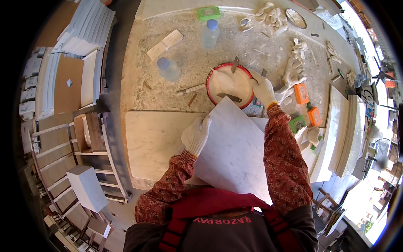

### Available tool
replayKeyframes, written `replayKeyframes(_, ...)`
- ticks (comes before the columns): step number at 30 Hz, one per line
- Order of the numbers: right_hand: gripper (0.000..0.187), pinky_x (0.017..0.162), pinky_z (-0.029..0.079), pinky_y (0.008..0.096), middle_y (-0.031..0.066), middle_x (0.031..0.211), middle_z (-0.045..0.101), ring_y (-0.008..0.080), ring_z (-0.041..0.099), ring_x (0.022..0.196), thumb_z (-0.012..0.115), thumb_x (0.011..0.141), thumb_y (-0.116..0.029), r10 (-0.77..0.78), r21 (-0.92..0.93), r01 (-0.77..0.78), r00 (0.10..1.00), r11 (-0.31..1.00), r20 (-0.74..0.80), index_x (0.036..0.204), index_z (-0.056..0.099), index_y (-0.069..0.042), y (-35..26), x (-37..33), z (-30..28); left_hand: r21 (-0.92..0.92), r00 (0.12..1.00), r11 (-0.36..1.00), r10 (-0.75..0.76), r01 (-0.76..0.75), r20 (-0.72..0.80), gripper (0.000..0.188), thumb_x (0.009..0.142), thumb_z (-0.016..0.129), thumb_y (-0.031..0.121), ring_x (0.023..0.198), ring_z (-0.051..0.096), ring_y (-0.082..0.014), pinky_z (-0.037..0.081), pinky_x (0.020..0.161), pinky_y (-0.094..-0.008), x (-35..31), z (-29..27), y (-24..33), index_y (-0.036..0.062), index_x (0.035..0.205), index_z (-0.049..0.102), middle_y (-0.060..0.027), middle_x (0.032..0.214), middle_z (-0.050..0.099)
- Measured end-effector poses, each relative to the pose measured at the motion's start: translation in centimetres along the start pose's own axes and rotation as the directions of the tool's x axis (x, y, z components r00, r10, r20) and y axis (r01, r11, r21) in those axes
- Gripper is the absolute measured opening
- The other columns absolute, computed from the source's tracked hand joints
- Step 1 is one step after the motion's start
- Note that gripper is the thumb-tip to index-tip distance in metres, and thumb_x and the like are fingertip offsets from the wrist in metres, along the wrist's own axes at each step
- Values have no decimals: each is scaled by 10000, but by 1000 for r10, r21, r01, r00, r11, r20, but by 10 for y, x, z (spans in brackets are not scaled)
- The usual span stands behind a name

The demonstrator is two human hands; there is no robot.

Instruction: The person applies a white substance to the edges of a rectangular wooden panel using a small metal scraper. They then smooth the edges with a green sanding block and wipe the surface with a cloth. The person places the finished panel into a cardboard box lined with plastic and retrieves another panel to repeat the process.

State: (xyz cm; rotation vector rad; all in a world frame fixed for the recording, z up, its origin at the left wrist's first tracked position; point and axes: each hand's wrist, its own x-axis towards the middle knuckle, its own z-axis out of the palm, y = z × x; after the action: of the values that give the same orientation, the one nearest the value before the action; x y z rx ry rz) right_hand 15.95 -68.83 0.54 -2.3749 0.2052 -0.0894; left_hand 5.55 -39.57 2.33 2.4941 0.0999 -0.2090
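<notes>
My L hand [195,133]: gloved, grasping slab [235,147] edge, near-left of tub [207,86] | my R hand [263,89]: at tub's R rim, grip can't tell | slab: tilted, corner by tub's near rim | step: prob. steadying slab | next: calls for firm L hold

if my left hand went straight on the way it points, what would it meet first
Probably the near-left rim of the red-rimmed tub, just ahead of the left hand. That hand is at the edge of the tilted marble slab. The hand's height is unclear, so it might pass over the rim.
</notes>
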Motion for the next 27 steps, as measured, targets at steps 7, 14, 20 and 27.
replayKeyframes(7,197,706,514,436,74,903,644,304,623,838,720,787,-280,-357,-434,375,926,819,125,946,723,-165,-60,-40,5,-36,997,997,-66,67,42,405,947,554,495,623,646,-362,486,552,-455,-3,-5,0,136,904,737,-138,687,675)
replayKeyframes(14,288,756,524,419,60,968,663,264,633,924,755,778,-327,-63,-674,200,973,711,222,936,706,-91,-74,-44,22,10,998,998,-56,56,27,428,947,558,497,629,645,-364,483,560,-457,-3,-6,1,111,888,731,-146,689,671)
replayKeyframes(20,177,714,513,462,68,869,655,318,638,857,709,793,-230,-237,-553,226,970,802,52,936,677,-130,-68,-46,19,-89,1000,996,-15,17,16,405,937,579,483,694,660,-364,494,606,-455,0,-6,-1,103,970,713,-145,764,690)
replayKeyframes(27,153,712,529,385,109,855,707,317,681,815,642,885,-233,36,-49,-35,999,998,17,1000,725,-174,-76,-56,-15,-97,990,989,106,-115,-93,312,912,618,441,633,648,-352,491,565,-472,12,11,10,137,951,677,-114,704,676)
